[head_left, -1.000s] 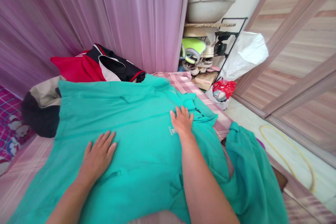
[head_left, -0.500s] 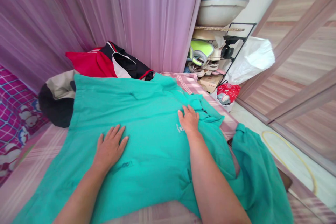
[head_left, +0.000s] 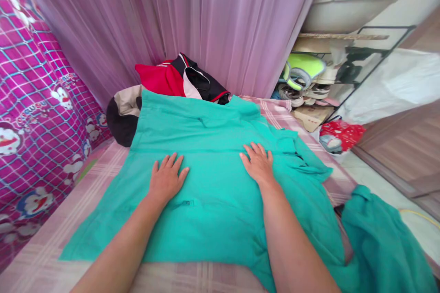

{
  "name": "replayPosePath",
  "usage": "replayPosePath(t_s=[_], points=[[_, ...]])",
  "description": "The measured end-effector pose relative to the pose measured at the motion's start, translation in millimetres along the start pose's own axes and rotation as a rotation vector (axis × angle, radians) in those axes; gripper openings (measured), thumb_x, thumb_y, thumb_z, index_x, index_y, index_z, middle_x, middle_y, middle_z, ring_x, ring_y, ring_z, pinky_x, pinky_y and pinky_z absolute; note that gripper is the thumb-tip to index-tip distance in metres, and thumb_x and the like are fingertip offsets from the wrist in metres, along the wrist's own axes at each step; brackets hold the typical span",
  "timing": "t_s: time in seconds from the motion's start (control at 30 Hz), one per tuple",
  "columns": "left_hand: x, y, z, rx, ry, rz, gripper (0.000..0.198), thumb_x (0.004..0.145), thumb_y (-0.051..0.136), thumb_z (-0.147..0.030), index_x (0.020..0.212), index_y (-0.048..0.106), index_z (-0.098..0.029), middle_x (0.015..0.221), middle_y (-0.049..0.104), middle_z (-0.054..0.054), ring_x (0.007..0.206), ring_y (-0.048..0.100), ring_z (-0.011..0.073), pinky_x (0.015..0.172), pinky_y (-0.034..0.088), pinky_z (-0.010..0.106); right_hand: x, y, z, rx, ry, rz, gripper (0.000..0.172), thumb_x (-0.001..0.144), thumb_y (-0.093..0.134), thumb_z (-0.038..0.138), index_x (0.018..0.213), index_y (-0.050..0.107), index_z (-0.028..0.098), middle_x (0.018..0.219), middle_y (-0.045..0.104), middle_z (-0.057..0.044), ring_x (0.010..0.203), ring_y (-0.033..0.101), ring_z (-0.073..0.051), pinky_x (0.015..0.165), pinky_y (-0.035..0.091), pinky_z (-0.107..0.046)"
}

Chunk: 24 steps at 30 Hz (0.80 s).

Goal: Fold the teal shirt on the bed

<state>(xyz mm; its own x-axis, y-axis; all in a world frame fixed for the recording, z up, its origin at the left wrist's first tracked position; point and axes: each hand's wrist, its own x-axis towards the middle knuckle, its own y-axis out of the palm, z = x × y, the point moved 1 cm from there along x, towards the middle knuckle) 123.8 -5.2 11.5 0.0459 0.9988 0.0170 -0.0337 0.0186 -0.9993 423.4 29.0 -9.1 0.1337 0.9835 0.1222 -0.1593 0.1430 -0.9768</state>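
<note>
Pink-and-white checked bed sheet [head_left: 44, 238] covers the surface I work over. A magenta cartoon-print cloth [head_left: 37, 100] hangs at the far left and a sheer lilac curtain [head_left: 206, 23] hangs behind.

A wide teal fabric garment [head_left: 213, 123] lies spread across the middle of the sheet, and its right part spills over the bed edge. At its far edge it touches a heap of other clothes, a black-and-beige piece [head_left: 123, 114] and a red, black and white jacket [head_left: 172, 80].

My left hand [head_left: 167, 181] lies flat on the garment, fingers spread and gripping nothing, just above a small zip [head_left: 184, 203]. My right hand [head_left: 258, 165] is also open, palm down, pressing the cloth near the rumpled collar area [head_left: 292, 146].

Further right, a black wire shoe rack [head_left: 343, 55] stands on the floor, with a red patterned bag [head_left: 342, 132] below it.

I judge the step in hand to be flattening: both palms pin the cloth and nothing is pinched or lifted. The body looks smooth between my hands, but the right side is bunched. A next move calls for even outward pressure toward that bunching, without dragging the garment off the edge.
</note>
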Motion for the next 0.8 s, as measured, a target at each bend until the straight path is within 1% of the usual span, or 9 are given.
replayPosePath(t_s=[0.07,0.1,0.13,0.2,0.27,0.33,0.43,0.6,0.8], points=[[-0.8,-2.6,-0.3,0.004,-0.05,-0.028,0.062,0.1,0.028,-0.051,0.151,0.043,-0.02,0.161,0.036,0.011,0.149,0.032,0.0326,0.12,0.023,0.059,0.8,2.7,-0.9,-0.018,-0.006,-0.01,0.05,0.102,0.034,0.045,0.146,0.052,0.029,0.158,0.041,-0.007,0.147,0.031,-0.028,0.116,0.025,-0.058],[-2.5,-3.3,-3.6,-0.012,-0.038,-0.031,0.062,0.1,0.027,-0.051,0.151,0.043,-0.019,0.161,0.036,0.011,0.149,0.032,0.0321,0.12,0.022,0.058,1.0,4.1,-1.2,-0.028,-0.009,-0.017,0.05,0.102,0.034,0.045,0.146,0.052,0.029,0.158,0.042,-0.007,0.146,0.031,-0.028,0.116,0.026,-0.058],[-5.2,-3.2,-9.4,-0.043,0.012,-0.019,0.062,0.101,0.026,-0.052,0.152,0.042,-0.02,0.161,0.036,0.01,0.149,0.031,0.0307,0.121,0.022,0.057,1.1,5.4,-1.3,-0.037,-0.012,-0.024,0.05,0.102,0.034,0.045,0.145,0.052,0.029,0.158,0.043,-0.008,0.146,0.032,-0.028,0.115,0.026,-0.059],[-12.5,-1.1,-26.0,-0.13,0.197,0.041,0.063,0.101,0.024,-0.054,0.154,0.038,-0.024,0.162,0.034,0.007,0.15,0.03,0.0267,0.122,0.023,0.052,1.1,7.3,-1.5,-0.051,-0.013,-0.039,0.05,0.102,0.033,0.045,0.145,0.053,0.029,0.157,0.044,-0.007,0.145,0.033,-0.028,0.115,0.027,-0.058],[-19.2,2.5,-41.9,-0.2,0.362,0.081,0.063,0.1,0.025,-0.058,0.155,0.036,-0.03,0.164,0.031,0.004,0.152,0.026,0.0252,0.123,0.022,0.052,1.0,8.5,-1.9,-0.06,-0.009,-0.047,0.05,0.102,0.032,0.045,0.145,0.054,0.029,0.157,0.044,-0.007,0.145,0.033,-0.027,0.115,0.027,-0.057],[-20.9,5.9,-47.8,-0.227,0.415,0.079,0.062,0.099,0.024,-0.06,0.155,0.035,-0.033,0.165,0.028,0.003,0.153,0.023,0.025,0.124,0.02,0.053,1.2,9.5,-2.6,-0.069,-0.009,-0.051,0.051,0.102,0.031,0.046,0.144,0.054,0.03,0.157,0.044,-0.006,0.144,0.034,-0.027,0.115,0.028,-0.056],[-11.7,8.9,-30.7,-0.199,0.303,0.061,0.062,0.1,0.024,-0.058,0.156,0.033,-0.032,0.165,0.029,0.004,0.152,0.025,0.0249,0.123,0.02,0.054,2.1,11.6,-4.3,-0.081,-0.011,-0.061,0.051,0.101,0.031,0.046,0.144,0.055,0.031,0.155,0.046,-0.006,0.143,0.034,-0.028,0.114,0.029,-0.056],[8.0,7.5,24.9,-0.079,-0.032,0.023,0.064,0.1,0.023,-0.056,0.156,0.034,-0.026,0.165,0.028,0.008,0.152,0.024,0.0283,0.122,0.018,0.058,3.1,15.0,-6.6,-0.086,-0.016,-0.077,0.05,0.101,0.032,0.046,0.142,0.056,0.031,0.154,0.047,-0.006,0.143,0.035,-0.028,0.114,0.03,-0.056],[12.8,7.3,60.5,-0.096,-0.22,0.03,0.068,0.099,0.021,-0.058,0.157,0.031,-0.025,0.166,0.024,0.009,0.153,0.022,0.031,0.119,0.02,0.064,6.3,16.3,-10.2,-0.059,-0.01,-0.039,0.052,0.101,0.031,0.048,0.144,0.055,0.031,0.156,0.045,-0.006,0.144,0.034,-0.027,0.115,0.028,-0.056]])
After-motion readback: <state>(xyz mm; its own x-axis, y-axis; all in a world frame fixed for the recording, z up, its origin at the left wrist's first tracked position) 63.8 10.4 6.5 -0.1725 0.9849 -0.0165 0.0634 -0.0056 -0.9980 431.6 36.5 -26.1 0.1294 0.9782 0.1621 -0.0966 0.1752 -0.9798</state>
